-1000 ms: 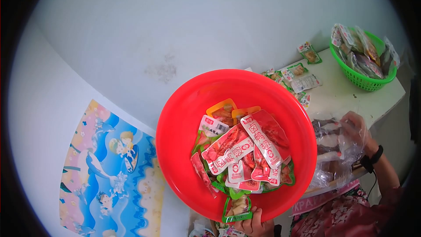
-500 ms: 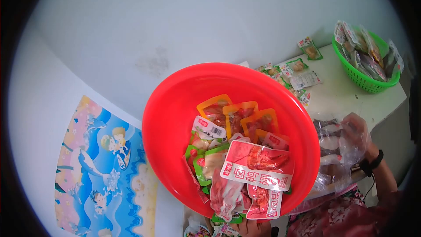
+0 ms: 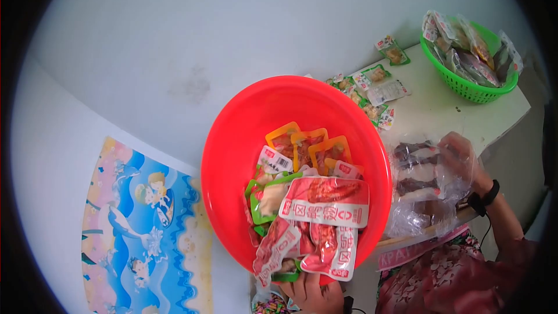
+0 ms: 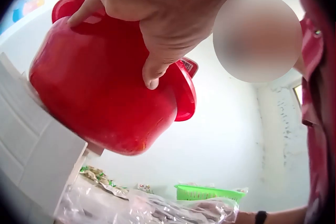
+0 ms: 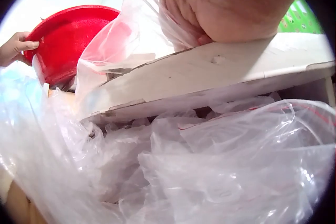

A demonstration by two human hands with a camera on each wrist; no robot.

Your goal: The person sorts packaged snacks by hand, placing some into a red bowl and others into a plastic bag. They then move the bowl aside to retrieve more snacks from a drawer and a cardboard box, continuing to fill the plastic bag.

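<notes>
A large red plastic basin (image 3: 238, 116) is tilted, its mouth facing me in the head view. My left hand (image 3: 314, 295) grips its near rim; the left wrist view shows the thumb (image 4: 152, 79) against the outer wall. Inside lie sealed snack packets: red and white ones (image 3: 325, 200) in front, a green-edged one (image 3: 270, 200) and orange-edged ones (image 3: 311, 145) farther back. Some red packets overlap the near rim. To the right, my right hand (image 3: 459, 154) holds a clear plastic bag (image 3: 421, 183) with dark and white patches; its fingers are partly veiled by the plastic.
A green basket (image 3: 474, 84) full of packets stands on the white table (image 3: 430, 102) at the back right. Several small green-edged packets (image 3: 360, 96) lie along the wall. A blue cartoon mat (image 3: 145, 227) is at left. Below the basin is a container of colourful small pieces (image 3: 270, 303).
The basin has tipped and shifted, and its packets have slid toward the near rim, uncovering orange-edged ones behind. My left hand still grips the rim; my right hand keeps hold of the bag.
</notes>
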